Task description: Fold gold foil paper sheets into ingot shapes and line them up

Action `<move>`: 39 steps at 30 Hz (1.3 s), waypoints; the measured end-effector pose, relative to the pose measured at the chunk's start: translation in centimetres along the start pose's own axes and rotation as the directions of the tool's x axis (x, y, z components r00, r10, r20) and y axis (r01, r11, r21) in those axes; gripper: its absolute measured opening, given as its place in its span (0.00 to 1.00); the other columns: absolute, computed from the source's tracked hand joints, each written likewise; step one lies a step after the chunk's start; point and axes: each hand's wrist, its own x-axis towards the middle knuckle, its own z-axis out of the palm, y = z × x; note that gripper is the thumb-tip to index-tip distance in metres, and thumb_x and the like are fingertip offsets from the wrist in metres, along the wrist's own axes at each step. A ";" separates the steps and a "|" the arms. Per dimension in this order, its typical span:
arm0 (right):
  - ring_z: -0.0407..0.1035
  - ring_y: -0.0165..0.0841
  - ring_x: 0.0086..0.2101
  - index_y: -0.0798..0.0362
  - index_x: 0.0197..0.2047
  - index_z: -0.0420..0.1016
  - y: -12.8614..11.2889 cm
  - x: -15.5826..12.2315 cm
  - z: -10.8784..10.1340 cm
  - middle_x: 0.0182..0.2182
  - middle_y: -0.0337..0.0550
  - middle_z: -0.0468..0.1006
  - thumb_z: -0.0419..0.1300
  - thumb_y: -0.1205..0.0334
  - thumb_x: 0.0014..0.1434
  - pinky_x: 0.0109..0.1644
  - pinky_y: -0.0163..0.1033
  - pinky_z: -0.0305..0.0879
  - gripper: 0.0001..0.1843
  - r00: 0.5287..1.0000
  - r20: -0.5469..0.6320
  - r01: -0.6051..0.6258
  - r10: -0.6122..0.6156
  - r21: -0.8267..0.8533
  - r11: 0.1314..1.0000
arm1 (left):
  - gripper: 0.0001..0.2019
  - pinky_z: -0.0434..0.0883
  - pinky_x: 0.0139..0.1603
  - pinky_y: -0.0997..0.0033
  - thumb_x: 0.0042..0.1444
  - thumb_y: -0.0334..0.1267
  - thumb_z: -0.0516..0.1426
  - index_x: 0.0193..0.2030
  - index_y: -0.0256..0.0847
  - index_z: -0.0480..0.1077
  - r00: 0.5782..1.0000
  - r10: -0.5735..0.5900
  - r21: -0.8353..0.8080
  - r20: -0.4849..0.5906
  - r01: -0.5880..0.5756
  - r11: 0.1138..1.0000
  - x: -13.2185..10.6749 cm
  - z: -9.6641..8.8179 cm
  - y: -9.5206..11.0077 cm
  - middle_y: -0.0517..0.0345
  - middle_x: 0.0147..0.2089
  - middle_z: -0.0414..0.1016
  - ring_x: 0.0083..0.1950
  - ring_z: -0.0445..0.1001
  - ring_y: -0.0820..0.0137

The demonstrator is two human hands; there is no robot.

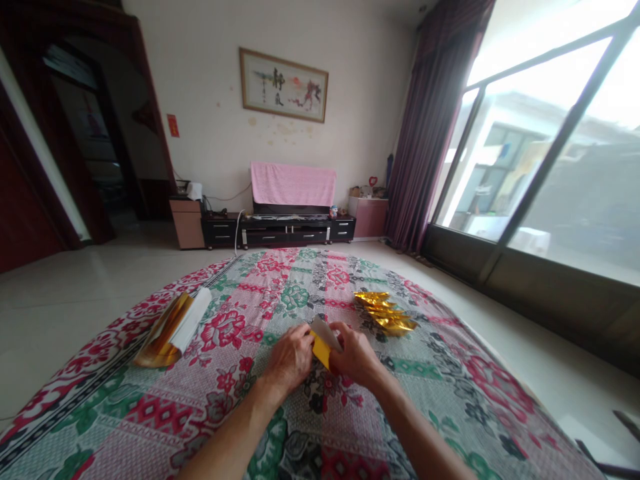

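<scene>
A small sheet of gold foil paper (323, 348), partly folded, is held between my two hands above the flowered cloth. Its grey-white back shows on the raised flap. My left hand (295, 353) grips the left edge, fingers closed on it. On the other edge, my right hand (354, 352) is pinched, its fingertips partly hidden behind the paper. To the right of my hands lies a row of folded gold foil pieces (386, 313), overlapping one another. A loosely curled stack of gold and white paper sheets (175, 328) rests at the left.
A flowered cloth (280, 300) covers the round table. Beyond stands a black low cabinet (287, 231) bearing a screen draped with a pink towel (294, 183). A purple curtain (423, 133) and large windows are on the right; a dark doorway (95, 133) is on the left.
</scene>
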 end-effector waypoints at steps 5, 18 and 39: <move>0.70 0.32 0.27 0.53 0.49 0.67 -1.2 -0.3 0.6 0.30 0.42 0.78 0.55 0.68 0.44 0.29 0.32 0.60 0.25 0.999 0.003 0.054 -0.054 0.108 0.993 | 0.13 0.64 0.50 0.69 0.59 0.34 0.46 0.35 0.40 0.72 0.997 -0.073 0.042 -0.026 0.074 0.996 0.0 -0.5 -0.2 0.53 0.42 0.69 0.46 0.67 0.68; 0.66 0.35 0.39 0.53 0.46 0.70 0.1 -1.0 -1.8 0.40 0.47 0.71 0.57 0.69 0.43 0.42 0.37 0.60 0.23 0.989 0.014 0.145 -0.145 -0.138 0.980 | 0.09 0.63 0.49 0.68 0.57 0.37 0.50 0.37 0.41 0.72 0.996 -0.064 0.038 -0.059 0.066 0.997 0.1 -0.4 0.2 0.54 0.41 0.69 0.45 0.66 0.67; 0.67 0.32 0.41 0.52 0.34 0.73 -0.1 -2.1 0.2 0.38 0.42 0.75 0.52 0.75 0.47 0.49 0.36 0.61 0.14 0.834 0.129 0.516 -0.536 0.159 0.842 | 0.12 0.63 0.50 0.70 0.58 0.32 0.47 0.33 0.40 0.72 0.999 0.039 0.021 -0.021 -0.038 0.999 0.6 -0.2 -1.8 0.55 0.40 0.71 0.46 0.66 0.68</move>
